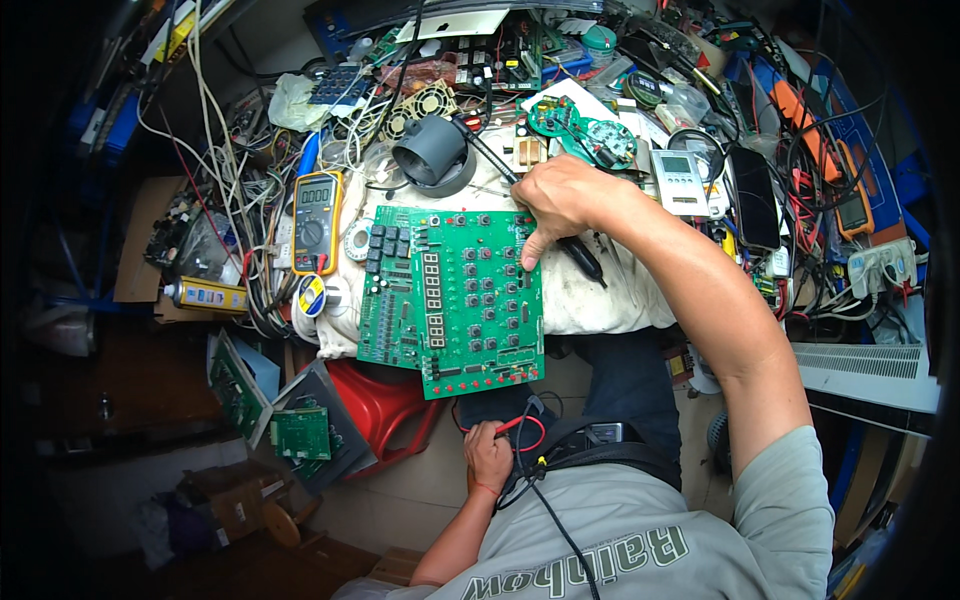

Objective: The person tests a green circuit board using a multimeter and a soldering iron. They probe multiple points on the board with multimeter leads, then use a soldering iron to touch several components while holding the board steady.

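My right hand (566, 200) is closed at the upper right corner of a green circuit board (500, 350), its thumb pressed on the face and the other fingers hidden. Rows of push buttons and a column of seven-segment displays cover this board. Partly beneath it, on its left, lies a second green circuit board (388, 310) with black relays. A black-handled tool (582, 260) lies on the cloth just under my right wrist. Down by my lap, my left hand (489, 458) is closed around a red test lead (530, 424); its fingertips are partly hidden.
A yellow multimeter (316, 222) and grey pipe fitting (430, 155) stand among tangled wires. Round green boards (590, 130), a white device with a display (680, 180) and a black phone (752, 198) crowd the right. Below the bench edge is a red stool (380, 410).
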The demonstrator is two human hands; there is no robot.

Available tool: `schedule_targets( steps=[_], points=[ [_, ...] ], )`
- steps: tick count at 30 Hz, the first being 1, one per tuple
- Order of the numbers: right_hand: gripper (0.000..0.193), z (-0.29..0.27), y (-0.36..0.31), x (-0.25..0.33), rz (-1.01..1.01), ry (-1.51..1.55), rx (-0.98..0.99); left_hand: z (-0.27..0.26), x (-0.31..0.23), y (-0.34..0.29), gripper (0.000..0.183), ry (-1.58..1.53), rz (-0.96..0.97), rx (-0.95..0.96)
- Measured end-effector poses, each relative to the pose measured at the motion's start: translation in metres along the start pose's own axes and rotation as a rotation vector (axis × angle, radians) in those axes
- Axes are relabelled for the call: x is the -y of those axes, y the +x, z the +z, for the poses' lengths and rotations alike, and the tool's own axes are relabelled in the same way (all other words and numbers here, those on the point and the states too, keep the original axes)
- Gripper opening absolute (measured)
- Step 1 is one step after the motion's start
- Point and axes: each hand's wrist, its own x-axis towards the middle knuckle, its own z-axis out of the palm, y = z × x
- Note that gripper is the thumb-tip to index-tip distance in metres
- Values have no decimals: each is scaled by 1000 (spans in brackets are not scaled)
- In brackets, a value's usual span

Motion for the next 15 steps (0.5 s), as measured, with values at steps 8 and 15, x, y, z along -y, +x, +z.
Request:
schedule_targets(
  steps=[8,15],
  points=[
    [87,1,0,0,13,1,5,-1,0,1,15,-5,-5,12],
    [88,3,2,-2,18,6,11,0,2,0,15,-5,1,2]
  ],
)
